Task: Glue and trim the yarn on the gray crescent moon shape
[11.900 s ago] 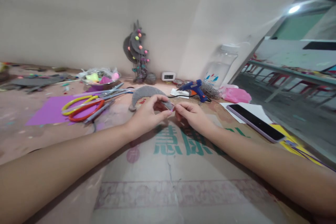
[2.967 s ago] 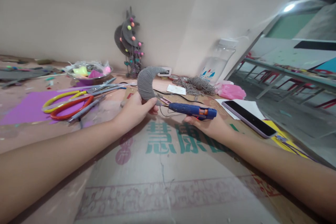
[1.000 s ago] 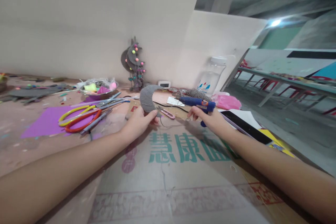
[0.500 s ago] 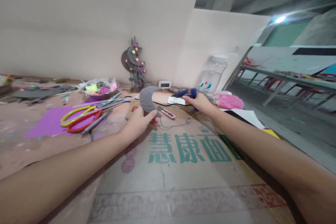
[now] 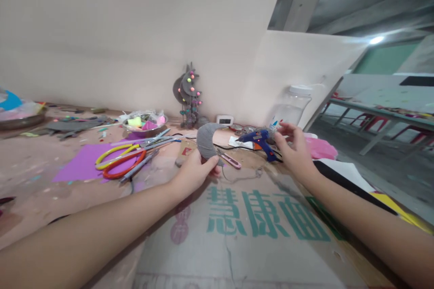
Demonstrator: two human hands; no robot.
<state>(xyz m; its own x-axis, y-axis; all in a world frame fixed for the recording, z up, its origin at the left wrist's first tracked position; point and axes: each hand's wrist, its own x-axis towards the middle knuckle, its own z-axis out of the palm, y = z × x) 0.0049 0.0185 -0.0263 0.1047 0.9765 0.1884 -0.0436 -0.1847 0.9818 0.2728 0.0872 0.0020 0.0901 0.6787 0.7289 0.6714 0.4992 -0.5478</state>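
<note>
My left hand is closed on the lower end of a grey crescent wrapped in yarn, holding it upright above the cardboard. A loose grey strand of yarn trails from it to the right. A blue hot glue gun stands on the table, its nozzle towards the left. Just right of the glue gun is my right hand, fingers apart and holding nothing. Between the crescent and the glue gun lies a pink utility knife.
Printed cardboard covers the front. Scissors with yellow and red handles lie on purple sheets at left. Behind are a bowl of coloured clay, a decorated crescent ornament, a small digital clock and a clear bottle.
My right hand has let go of the glue gun, which now stands on the table, and has opened beside it. My left hand still holds the crescent. The view has shifted.
</note>
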